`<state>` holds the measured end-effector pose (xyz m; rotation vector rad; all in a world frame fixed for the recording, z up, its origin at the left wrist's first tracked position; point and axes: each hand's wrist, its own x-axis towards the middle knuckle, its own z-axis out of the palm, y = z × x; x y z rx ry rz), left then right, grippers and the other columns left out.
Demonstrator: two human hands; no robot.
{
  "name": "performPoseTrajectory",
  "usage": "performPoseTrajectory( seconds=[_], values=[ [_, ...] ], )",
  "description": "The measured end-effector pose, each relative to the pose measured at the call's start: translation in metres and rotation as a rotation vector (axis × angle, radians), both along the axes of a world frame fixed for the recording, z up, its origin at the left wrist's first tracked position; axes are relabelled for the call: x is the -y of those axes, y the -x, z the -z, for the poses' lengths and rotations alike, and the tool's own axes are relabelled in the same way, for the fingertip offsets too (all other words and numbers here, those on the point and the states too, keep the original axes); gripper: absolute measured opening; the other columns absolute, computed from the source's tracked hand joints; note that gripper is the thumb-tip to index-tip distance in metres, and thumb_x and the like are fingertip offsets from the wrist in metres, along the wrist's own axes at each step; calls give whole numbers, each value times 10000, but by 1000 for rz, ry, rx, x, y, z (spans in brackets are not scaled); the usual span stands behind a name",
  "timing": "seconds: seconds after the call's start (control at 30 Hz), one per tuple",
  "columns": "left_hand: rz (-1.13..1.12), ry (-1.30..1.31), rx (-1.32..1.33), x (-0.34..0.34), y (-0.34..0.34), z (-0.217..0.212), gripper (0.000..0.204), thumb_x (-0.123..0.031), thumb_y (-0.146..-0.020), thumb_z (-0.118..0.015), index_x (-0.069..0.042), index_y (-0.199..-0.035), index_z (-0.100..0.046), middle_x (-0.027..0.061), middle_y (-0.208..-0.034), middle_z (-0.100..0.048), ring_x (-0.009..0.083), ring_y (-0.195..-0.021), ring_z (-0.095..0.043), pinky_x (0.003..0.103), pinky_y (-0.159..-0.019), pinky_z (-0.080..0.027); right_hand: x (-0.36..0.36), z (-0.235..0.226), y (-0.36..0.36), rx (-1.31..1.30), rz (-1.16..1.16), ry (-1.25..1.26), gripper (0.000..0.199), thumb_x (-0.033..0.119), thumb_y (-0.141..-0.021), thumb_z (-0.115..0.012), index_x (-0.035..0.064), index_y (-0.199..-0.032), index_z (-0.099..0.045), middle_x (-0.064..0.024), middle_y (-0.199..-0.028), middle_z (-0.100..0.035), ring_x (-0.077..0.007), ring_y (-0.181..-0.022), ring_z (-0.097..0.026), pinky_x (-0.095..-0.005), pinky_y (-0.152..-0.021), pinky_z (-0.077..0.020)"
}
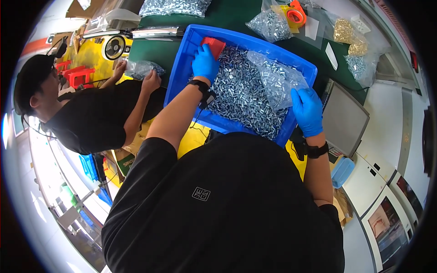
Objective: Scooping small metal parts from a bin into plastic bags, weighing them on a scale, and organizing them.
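A blue plastic bin [248, 35] full of small silvery metal cylinders [236, 91] sits in front of me. My left hand [205, 64], in a blue glove, is closed on a small red plastic container [214, 46] at the bin's far left corner; its inside is hidden from here. At the right side of the bin, my right hand [307, 111], also gloved in blue, pinches the edge of a clear plastic bag [276, 84]. The bag lies over the loose pieces, and several cylinders show in or through it.
Filled clear bags [269, 26] and an orange tape roll [296, 17] lie on the green table [227, 13]. Bags of golden pieces [343, 32] are at right, above a grey-screened device [346, 118]. At left, a co-worker [91, 113] handles another bag [142, 69] near a fan [114, 47].
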<state>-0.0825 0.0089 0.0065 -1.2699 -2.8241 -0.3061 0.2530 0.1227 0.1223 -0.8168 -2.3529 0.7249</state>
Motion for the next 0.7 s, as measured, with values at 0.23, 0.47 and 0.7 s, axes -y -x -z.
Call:
performPoseTrajectory(
  seconds=[0.23, 0.47, 0.7],
  values=[
    [126, 53, 86, 7, -18, 24, 549, -194, -717, -746, -63, -1170, -466, 221, -1082, -614, 430, -917, -649, 512, -773, -532, 1, -3, 3, 6, -20, 18, 184, 100, -875, -677, -1, -749, -589, -169, -735, -586, -355, -677, -577, -410, -591, -458],
    [202, 248, 596, 31, -68, -10, 718, -260, -723, -755, -93, -1335, -418, 246, -1090, -650, 463, -977, -630, 505, -828, -527, -3, 0, 1, -12, -32, 7, 154, 83, -876, -671, -8, -773, -603, -183, -745, -582, -363, -693, -571, -409, -611, -457],
    [97, 69, 459, 4, -1, 5, 617, -229, -726, -754, -81, -1242, -451, 238, -1051, -661, 442, -973, -636, 512, -802, -520, -1, 4, -4, 55, -35, -45, 154, 88, -876, -669, -5, -773, -602, -185, -748, -580, -373, -707, -568, -419, -622, -459]
  ],
)
